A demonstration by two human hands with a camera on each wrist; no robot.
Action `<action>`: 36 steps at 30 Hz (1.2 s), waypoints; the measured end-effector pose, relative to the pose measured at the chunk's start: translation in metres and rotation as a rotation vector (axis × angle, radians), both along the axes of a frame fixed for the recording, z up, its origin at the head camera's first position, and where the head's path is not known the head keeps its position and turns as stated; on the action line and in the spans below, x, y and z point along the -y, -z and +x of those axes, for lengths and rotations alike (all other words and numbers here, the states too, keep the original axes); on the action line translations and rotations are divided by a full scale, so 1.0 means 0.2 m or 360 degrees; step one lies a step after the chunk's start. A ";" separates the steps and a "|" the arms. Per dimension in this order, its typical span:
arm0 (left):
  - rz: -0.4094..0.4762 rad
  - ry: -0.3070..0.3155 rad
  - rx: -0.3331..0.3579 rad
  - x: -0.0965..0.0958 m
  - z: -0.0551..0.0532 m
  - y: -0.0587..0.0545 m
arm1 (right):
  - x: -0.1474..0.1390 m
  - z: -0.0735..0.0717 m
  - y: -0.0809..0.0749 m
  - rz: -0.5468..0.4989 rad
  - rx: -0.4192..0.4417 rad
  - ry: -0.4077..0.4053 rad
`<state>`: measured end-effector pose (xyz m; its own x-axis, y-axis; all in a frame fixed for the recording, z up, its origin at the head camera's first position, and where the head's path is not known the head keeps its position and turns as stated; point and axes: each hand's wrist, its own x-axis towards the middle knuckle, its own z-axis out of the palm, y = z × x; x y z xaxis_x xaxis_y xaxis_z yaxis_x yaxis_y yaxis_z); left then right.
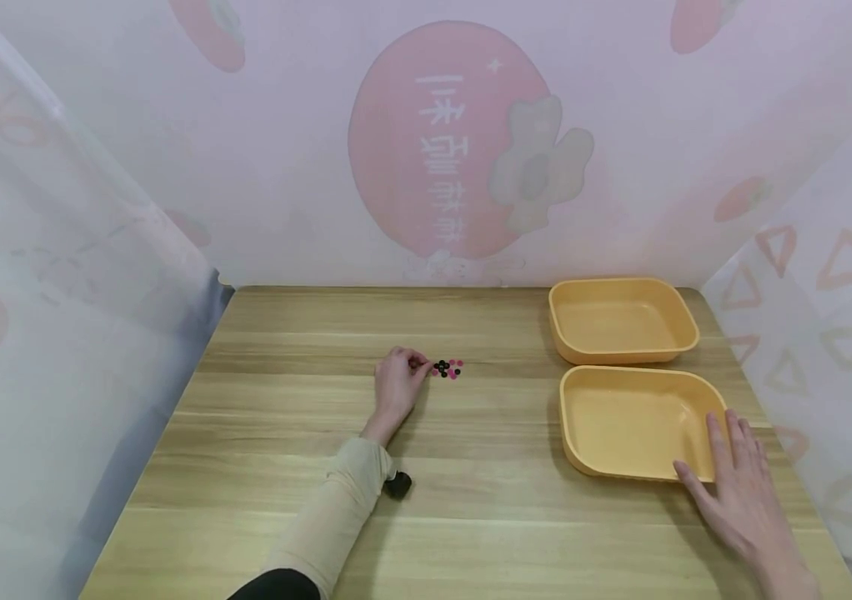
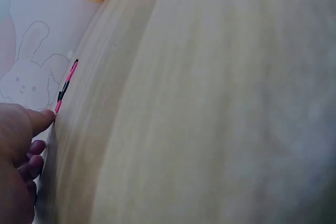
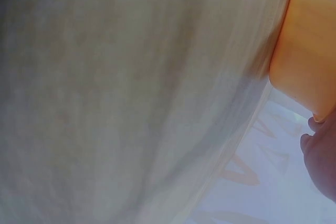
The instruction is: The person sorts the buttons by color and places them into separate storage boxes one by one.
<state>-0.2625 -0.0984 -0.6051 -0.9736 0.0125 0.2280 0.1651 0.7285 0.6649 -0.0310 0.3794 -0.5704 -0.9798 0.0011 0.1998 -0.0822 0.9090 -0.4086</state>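
Observation:
My left hand (image 1: 399, 379) reaches to a small group of black and pink round pieces (image 1: 443, 367) on the wooden table, its fingers bent and its thumb and fingertips at the group's left edge. In the left wrist view the thumb (image 2: 43, 120) meets the near end of the pieces (image 2: 65, 85), seen edge-on; whether one is pinched is hidden. My right hand (image 1: 747, 492) rests with spread, fairly straight fingers on the right front corner of the nearer yellow tray (image 1: 583, 467). In the right wrist view its fingertips (image 3: 313, 124) touch the tray's side (image 3: 304, 45).
A second yellow tray (image 1: 561, 337) stands right behind the nearer one, close to the back edge of the table (image 1: 306, 333). Printed cloth walls (image 1: 283, 167) enclose the back and both sides. A black object (image 1: 398, 485) sits at the left sleeve's cuff.

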 end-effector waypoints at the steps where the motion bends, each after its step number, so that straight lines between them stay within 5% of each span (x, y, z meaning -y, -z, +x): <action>1: 0.0009 0.0000 -0.0012 0.00 0.00 0.00 | 0.00 0.00 0.00 0.0001 0.0000 -0.0001; 11: 0.0132 0.0036 -0.0244 0.02 0.02 -0.03 | 0.00 0.00 0.01 -0.0019 0.0000 -0.0007; 21: -0.0316 0.0127 -0.0566 0.05 0.00 -0.02 | 0.00 0.00 0.00 -0.0036 0.0012 -0.0009; 36: -0.0394 0.0231 -0.0642 0.06 0.02 -0.03 | 0.01 0.00 0.00 -0.0043 0.0000 0.0002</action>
<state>-0.2584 -0.1099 -0.5982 -0.7925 0.2429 0.5594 0.4853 0.8067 0.3372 -0.0312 0.3780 -0.5712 -0.9799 0.0078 0.1995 -0.0811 0.8977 -0.4331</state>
